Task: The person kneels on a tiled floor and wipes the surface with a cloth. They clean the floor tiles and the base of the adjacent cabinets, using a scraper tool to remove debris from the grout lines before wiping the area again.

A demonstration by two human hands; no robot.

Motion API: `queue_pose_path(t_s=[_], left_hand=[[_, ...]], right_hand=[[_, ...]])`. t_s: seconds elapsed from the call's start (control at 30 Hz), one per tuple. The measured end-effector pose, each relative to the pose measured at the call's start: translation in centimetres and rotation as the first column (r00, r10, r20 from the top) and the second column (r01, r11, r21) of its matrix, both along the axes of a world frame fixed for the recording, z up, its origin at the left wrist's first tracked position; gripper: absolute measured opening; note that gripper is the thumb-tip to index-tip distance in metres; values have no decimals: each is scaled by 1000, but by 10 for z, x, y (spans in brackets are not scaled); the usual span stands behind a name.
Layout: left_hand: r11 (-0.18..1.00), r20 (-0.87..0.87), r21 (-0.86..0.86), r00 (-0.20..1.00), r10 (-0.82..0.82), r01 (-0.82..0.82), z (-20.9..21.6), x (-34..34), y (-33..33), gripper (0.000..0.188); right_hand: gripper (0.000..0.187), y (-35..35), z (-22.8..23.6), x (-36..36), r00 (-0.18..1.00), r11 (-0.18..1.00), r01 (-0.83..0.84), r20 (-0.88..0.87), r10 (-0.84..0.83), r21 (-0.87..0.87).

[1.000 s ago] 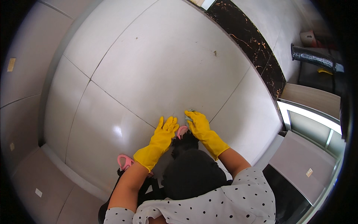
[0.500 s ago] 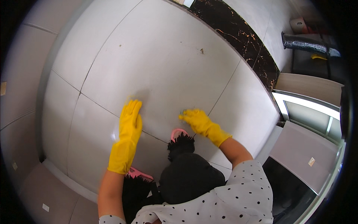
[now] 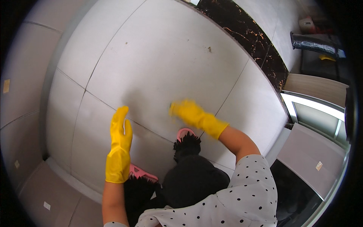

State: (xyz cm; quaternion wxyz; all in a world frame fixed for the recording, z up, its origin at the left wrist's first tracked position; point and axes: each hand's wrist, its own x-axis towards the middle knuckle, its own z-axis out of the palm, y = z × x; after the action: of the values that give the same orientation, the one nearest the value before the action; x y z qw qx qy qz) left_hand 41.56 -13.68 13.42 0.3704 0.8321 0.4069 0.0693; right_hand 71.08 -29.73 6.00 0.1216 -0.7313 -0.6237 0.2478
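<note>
Both my hands wear long yellow rubber gloves and hover over large pale grey floor tiles (image 3: pixel 159 56). My left hand (image 3: pixel 119 145) is held flat with its fingers stretched out, above a tile joint, and holds nothing. My right hand (image 3: pixel 187 111) is blurred by motion, low over the tile and a little ahead of my feet. Its fingers look curled, and I cannot tell whether anything is in it. Pink slippers (image 3: pixel 184 133) and black trouser legs (image 3: pixel 193 178) show below the hands.
A black marble strip with gold veins (image 3: pixel 245 34) crosses the floor at the upper right. One small dark speck (image 3: pixel 209 49) lies on a tile. A black roll (image 3: pixel 314 44) lies at the far right, above a glass-panelled frame (image 3: pixel 317 113). A grey skirting (image 3: pixel 49 94) runs along the left.
My hands were together a second ago. The left one has swung out to the left and opened flat, while the right one has stayed ahead of my feet, moving fast.
</note>
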Motion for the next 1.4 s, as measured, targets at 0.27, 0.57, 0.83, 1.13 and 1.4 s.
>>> queue_pose_path(t_s=[0.27,0.57,0.83,1.13,1.4], left_hand=[[993,28,-57,994,105,-103,11,-4,1,41],[992,32,-89,995,94,-91,14,0,4,41],[999,-12,-33,999,37,-37,-3,-11,9,43],[982,-614,-51,769,-176,184,-44,-36,-21,96],[969,-671,-110,702,-237,222,-60,-44,-29,119]], right_hand=[[41,-46,23,28,968,922,251,-89,-235,293],[35,-86,-6,37,980,991,135,-144,-135,-6],[46,-94,2,38,893,860,433,-2,-450,270],[46,-134,-14,-44,792,793,601,-63,-608,-101],[35,-133,-6,-52,796,788,605,91,-598,-117]])
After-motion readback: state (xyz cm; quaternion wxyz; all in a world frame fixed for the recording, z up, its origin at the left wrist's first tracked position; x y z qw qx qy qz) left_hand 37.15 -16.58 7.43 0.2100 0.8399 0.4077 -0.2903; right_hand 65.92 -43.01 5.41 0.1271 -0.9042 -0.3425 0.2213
